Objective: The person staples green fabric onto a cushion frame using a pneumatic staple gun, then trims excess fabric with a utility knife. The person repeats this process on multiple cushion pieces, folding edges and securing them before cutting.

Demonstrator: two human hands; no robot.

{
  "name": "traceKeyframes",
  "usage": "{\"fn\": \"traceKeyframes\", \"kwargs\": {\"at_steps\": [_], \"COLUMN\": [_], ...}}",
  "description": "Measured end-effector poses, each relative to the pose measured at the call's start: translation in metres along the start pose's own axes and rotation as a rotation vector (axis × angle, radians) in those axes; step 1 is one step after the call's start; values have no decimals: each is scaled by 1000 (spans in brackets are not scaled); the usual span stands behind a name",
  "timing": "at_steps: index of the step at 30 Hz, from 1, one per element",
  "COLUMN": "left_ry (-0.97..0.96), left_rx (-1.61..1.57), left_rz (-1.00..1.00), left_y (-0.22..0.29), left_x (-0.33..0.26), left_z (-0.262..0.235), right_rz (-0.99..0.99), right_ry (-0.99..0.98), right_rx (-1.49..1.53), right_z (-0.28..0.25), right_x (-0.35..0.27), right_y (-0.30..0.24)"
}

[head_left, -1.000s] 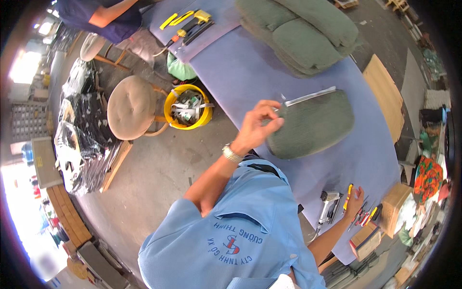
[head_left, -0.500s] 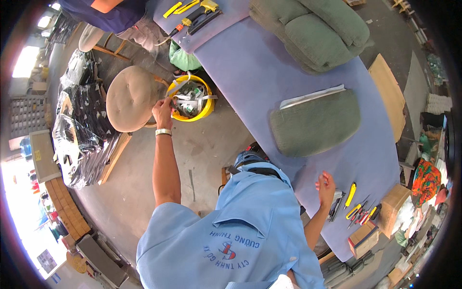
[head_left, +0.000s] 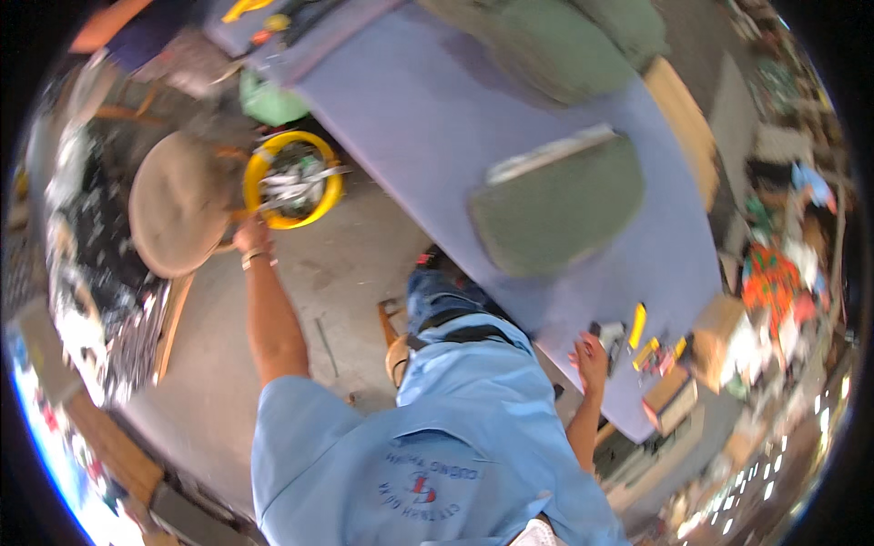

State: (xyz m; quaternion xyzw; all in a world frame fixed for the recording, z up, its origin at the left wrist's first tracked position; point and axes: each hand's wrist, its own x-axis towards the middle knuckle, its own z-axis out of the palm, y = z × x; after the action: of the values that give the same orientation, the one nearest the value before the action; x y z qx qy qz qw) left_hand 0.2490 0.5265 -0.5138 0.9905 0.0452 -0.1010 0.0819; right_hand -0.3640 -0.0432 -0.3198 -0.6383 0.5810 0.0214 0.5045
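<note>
My left hand [head_left: 250, 238] is stretched out to the left and sits against the lower left rim of a yellow bucket [head_left: 255, 173] full of metal parts, beside a round tan stool seat [head_left: 177, 214]. Motion blur hides its grip. My right hand [head_left: 590, 350] lies flat with fingers spread on the near edge of the purple-covered table [head_left: 428, 109], next to small yellow-handled tools [head_left: 637, 326]. A green seat cushion [head_left: 555, 209] with a pale strip along its far edge lies on the table between my hands.
Larger green cushions [head_left: 564, 45] lie at the table's far end, with more yellow tools [head_left: 238, 9] at the far left corner. Another person [head_left: 137, 23] stands beyond the stool. A wooden board [head_left: 678, 118] and small boxes [head_left: 669, 400] sit right of the table. Dark clutter lines the left.
A second ago my left hand was on the green cushion's pale strip. It swung left to the yellow bucket and now sits at its rim. My right hand stayed on the table edge.
</note>
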Motion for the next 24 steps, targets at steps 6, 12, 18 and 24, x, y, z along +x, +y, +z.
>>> {"fn": "traceKeyframes", "kwargs": {"at_steps": [6, 12, 18, 24], "left_ry": [-44, -588, -848, -806], "left_rx": [-1259, -1519, -1296, -1006], "left_rz": [-285, -246, -224, 145], "left_y": [138, 326, 385, 417], "left_x": [-70, -241, -228, -284], "left_z": [-5, -20, -24, -98], "right_rz": [-69, -88, -23, -9], "right_ry": [20, -18, -95, -130], "right_rx": [-85, -107, 254, 727], "right_z": [24, 63, 69, 60], "right_x": [3, -12, -4, 61], "right_y": [-28, -33, -24, -85]}}
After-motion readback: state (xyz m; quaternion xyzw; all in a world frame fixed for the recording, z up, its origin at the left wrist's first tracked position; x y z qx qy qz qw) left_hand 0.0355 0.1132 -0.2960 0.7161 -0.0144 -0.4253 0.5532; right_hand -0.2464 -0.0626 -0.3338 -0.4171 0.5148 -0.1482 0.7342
